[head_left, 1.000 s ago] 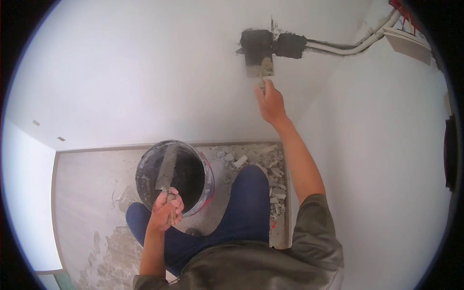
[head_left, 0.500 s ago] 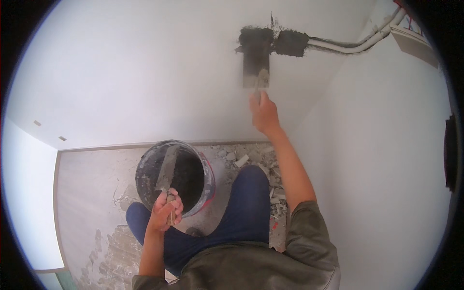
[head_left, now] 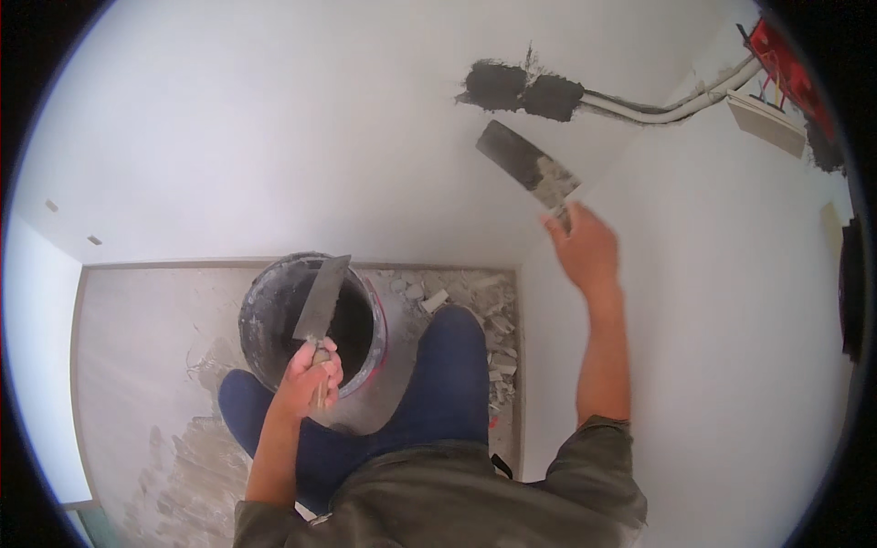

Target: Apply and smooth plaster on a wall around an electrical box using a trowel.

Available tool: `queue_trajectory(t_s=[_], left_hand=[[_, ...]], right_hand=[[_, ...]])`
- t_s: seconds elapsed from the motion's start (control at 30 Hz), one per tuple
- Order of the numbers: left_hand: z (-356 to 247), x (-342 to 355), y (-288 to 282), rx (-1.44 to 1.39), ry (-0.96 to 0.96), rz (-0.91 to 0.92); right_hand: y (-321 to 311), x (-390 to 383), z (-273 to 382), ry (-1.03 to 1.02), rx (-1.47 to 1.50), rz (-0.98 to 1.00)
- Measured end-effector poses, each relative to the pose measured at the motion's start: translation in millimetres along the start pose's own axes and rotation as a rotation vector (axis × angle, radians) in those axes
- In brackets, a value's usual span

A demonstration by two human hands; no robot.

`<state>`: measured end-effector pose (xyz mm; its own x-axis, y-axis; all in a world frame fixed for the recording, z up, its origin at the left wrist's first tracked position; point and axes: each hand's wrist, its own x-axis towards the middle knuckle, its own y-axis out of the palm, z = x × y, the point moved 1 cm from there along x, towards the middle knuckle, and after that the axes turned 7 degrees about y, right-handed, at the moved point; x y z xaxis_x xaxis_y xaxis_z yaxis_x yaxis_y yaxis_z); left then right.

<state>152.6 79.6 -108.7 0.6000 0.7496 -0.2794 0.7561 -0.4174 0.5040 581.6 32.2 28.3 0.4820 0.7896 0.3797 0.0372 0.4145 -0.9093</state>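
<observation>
My right hand point(head_left: 585, 247) grips the handle of a wide putty knife point(head_left: 521, 160), its blade coated dark with a tan smear near the handle, tilted just below and right of the dark patches point(head_left: 553, 96) on the white wall point(head_left: 274, 128). My left hand point(head_left: 311, 374) is closed on the handle of a narrower metal trowel point(head_left: 320, 297), held over a bucket point(head_left: 265, 324) with dark material inside. White pipes point(head_left: 671, 114) run in a chased groove from the patches toward a red electrical box point(head_left: 781, 68) at the upper right, with a pale board point(head_left: 767, 128) beneath it.
Broken plaster rubble point(head_left: 501, 338) lies between my right knee point(head_left: 452, 347) and the side wall point(head_left: 713, 347). The floor point(head_left: 137, 356) has dried smears at lower left. A dark object point(head_left: 850, 288) is at the far right edge, and a bright doorway or panel is at left.
My right hand has moved down and right, taking the putty knife off the dark patch and tilting it diagonally. The view has shifted slightly, showing more of the red box.
</observation>
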Motion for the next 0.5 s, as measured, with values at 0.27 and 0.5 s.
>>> queue_trajectory(t_s=[0.27, 0.5], left_hand=[[0.6, 7.5, -8.5, -0.064, -0.018, 0.128], [-4.0, 11.3, -14.8, -0.033, -0.024, 0.187]], right_hand=[[-127.8, 61.7, 111.4, -0.563, -0.814, -0.261], [-124.4, 108.2, 175.9, -0.360, -1.240, 0.061]])
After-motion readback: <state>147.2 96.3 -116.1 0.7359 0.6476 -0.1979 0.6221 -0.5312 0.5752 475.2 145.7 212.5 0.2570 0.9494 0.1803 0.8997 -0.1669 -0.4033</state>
